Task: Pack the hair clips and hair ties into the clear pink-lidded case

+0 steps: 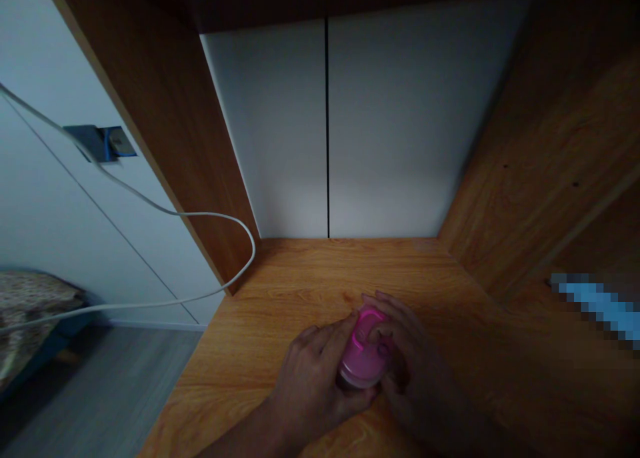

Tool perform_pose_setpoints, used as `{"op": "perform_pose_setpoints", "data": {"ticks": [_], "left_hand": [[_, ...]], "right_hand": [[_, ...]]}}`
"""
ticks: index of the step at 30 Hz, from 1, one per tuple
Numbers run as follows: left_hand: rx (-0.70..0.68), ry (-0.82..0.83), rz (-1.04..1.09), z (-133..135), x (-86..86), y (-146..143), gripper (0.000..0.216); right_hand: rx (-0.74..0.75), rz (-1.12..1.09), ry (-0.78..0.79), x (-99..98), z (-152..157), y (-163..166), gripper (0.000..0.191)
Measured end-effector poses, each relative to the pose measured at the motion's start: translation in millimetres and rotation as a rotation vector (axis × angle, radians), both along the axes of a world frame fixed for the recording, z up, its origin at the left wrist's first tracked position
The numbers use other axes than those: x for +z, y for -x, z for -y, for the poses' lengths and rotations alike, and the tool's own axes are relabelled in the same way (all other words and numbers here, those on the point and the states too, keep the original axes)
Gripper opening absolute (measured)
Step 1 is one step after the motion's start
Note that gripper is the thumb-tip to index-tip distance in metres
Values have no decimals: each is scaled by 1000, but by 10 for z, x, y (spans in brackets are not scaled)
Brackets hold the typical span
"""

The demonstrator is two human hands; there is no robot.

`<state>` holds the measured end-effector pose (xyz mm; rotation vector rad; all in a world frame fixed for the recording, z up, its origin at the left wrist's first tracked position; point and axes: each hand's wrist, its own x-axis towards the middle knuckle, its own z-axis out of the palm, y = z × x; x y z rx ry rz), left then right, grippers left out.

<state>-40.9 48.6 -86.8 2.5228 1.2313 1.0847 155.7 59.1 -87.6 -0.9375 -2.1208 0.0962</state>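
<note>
Head view looks down into a recess of wood-grain panels, where both hands close on a round pink plastic container (363, 351) near the front of the worktop (280, 338). The container is translucent, with a brighter magenta curved ridge across its top; the dim light hides any finer detail. The left hand (313, 371) wraps its near-left side, with the thumb and fingers (330, 335) curled against the wall. The right hand (405, 358) comes over from the opposite side, its fingers (387, 305) bent across the top and far edge. Both sets of fingers are closed around the container, gripping it between them, and the two hands almost meet around it. This opposed hold seems to brace it from both sides, so it would not easily turn or slip. Whether its base touches the worktop cannot be told, as the hands hide it. It sits close to the body, probably for a firm, easy reach. Beyond it stands a white back panel (270, 125) with a dark vertical seam. To the left, a white cable (210, 213) loops past a blue wall fitting (100, 143), well away from the hands, above a grey floor (100, 391) and a patterned bed (30, 318).
</note>
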Motion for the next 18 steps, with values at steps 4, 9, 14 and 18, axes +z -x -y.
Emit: {"op": "perform_pose_setpoints", "data": {"ticks": [4,9,14,18], "left_hand": [[-23,81,24,-46,22,45,91],[5,227,91,-97,51,118,89],[46,334,216,-128,59,175,91],[-35,396,310,-157,47,189,94]], "right_hand": [[19,49,-30,18,-13,-36,47],[88,185,-83,112,-56,-146,61],[78,220,-179,181,-138,-246,59],[61,204,-263,167,-179,-292,57]]}}
